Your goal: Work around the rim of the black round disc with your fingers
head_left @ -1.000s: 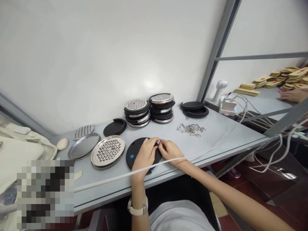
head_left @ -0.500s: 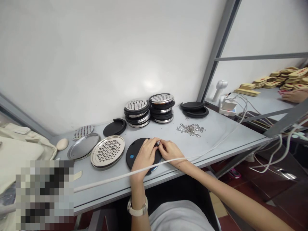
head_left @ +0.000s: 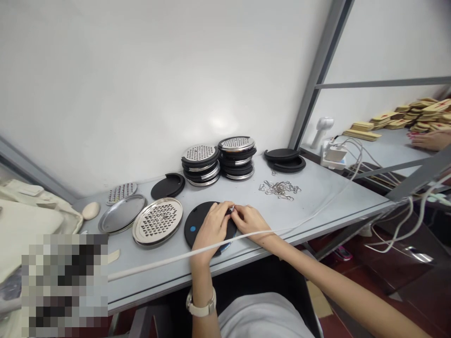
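A round black disc point(head_left: 197, 218) with a blue dot lies near the table's front edge. My left hand point(head_left: 213, 227) rests over its right part, fingers closed at the rim. My right hand point(head_left: 251, 225) meets it there, pinching a small metal piece point(head_left: 231, 208) at the disc's upper right edge; the fingertips mostly hide it. Behind my right hand is a loose pile of metal clips point(head_left: 280, 188). A round metal grater plate point(head_left: 160, 220) lies to the left of the disc.
Two stacks of black-rimmed graters, a left one point(head_left: 200, 166) and a right one point(head_left: 237, 158), stand by the wall. Black holders point(head_left: 285, 160) lie behind the clips. A white cable point(head_left: 155, 264) crosses in front of my wrists. Another person's hand point(head_left: 431, 140) is at far right.
Both hands stay almost in place at the disc's rim. Only the fingertips have shifted slightly, with a bit more of the small metal piece showing.
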{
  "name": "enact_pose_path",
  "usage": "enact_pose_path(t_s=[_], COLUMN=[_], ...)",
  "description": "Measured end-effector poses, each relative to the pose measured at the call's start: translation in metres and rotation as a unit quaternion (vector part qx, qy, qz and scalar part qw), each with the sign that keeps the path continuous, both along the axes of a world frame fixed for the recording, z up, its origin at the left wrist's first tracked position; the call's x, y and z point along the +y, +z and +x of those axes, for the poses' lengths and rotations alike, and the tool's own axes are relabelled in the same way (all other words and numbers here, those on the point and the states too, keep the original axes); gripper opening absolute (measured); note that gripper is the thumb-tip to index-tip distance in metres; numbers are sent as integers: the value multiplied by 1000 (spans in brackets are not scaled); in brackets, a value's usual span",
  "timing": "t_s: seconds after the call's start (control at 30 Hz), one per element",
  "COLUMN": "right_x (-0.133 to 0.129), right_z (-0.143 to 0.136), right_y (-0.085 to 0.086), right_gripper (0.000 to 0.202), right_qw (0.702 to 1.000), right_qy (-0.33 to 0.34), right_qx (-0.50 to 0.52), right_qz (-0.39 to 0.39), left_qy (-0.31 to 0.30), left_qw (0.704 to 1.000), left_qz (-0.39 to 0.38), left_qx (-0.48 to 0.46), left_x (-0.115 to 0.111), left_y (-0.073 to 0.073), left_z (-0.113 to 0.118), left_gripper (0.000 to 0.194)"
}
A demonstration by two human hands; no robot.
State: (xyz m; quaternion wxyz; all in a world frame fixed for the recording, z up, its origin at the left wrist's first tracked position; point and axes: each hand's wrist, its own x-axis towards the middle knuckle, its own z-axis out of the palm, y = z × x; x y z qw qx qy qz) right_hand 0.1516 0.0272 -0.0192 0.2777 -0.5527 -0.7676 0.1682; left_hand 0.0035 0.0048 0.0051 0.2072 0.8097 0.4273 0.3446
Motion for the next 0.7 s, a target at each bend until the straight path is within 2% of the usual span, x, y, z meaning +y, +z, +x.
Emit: enact_pose_path(t_s=[0.33,0.7], right_x=[-1,-1], right_z=[0,0], right_y=[2,1], right_gripper=[30,31], right_qw=[1000,1000], right_qy=[0,1], right_qx=[-6,-16], right_qz=[-7,-1], left_qy=[13,8], left_qw=[1000,1000], left_qz=[-3,8], left_qx=[5,3], left_x=[1,0], left_y=[-4,-1], left_z=[-1,0], left_gripper=[29,29])
